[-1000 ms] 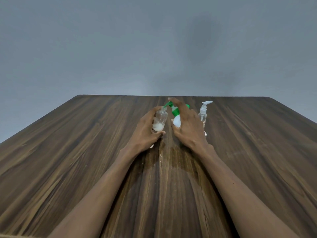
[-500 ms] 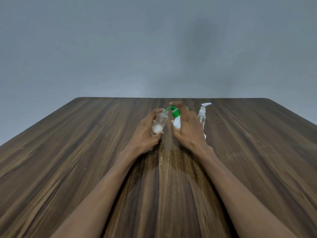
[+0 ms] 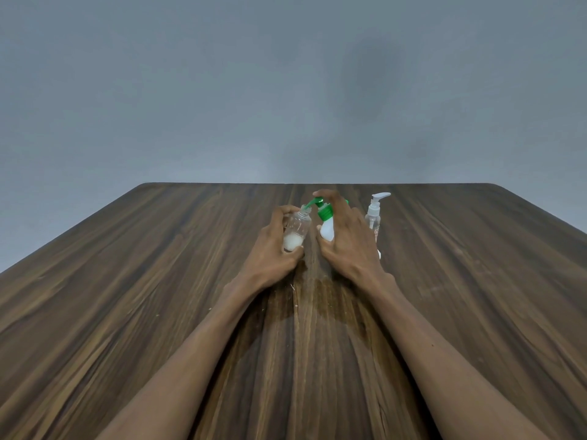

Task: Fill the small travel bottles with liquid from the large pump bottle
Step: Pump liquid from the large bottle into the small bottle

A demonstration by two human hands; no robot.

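- Grey wall fills the upper half of the view, and below it a dark wooden table (image 3: 127, 296) runs toward the person, with nothing on it but three bottles grouped near its far middle.
- Both forearms reach forward over the wood and meet at that group, much as they did a second ago; the whole scene sits slightly lower in the view now, which looks like a small head movement, not a move of the bottles.
- Right hand (image 3: 347, 239) is wrapped around the large pump bottle (image 3: 327, 228), white with a green collar, fingers closed round its body and one finger lying over the green pump head (image 3: 317, 203). Over the last second that finger stays on the head, so I judge the pumping is going on.
- Left hand (image 3: 270, 249) is clamped on the small clear travel bottle (image 3: 297, 228), tilted so its open neck meets the green spout.
- White liquid sits in the bottom of that bottle, roughly the lowest third; the level looks barely different from a second ago, so several more strokes seem needed.
- A second small bottle (image 3: 373, 217), clear with a white pump top, stands upright just right of the right hand, untouched; whether it holds liquid I cannot tell.
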